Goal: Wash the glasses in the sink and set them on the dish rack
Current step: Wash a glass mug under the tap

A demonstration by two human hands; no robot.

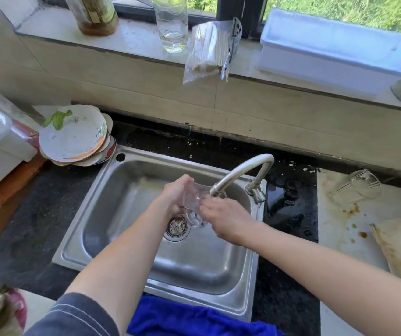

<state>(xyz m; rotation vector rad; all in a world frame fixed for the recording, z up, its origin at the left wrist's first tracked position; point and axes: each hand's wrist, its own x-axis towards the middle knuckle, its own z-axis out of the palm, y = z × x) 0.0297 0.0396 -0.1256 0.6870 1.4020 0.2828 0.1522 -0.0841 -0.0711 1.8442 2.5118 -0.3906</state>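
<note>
Both hands are closed on the glass point(194, 202) at the centre of the frame, under the tap point(240, 170): my left hand point(175, 197) wraps its side, my right hand point(228, 220) pinches its rim. Wet glass may slip and crack in the sink point(126, 190).

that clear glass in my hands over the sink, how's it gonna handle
Probably slippery: the glass sits right at the faucet spout, so it is likely wet, and the left hand wraps it. Likely stiff but fragile: clear walls held above a steel sink, so a slip could chip it.
</note>
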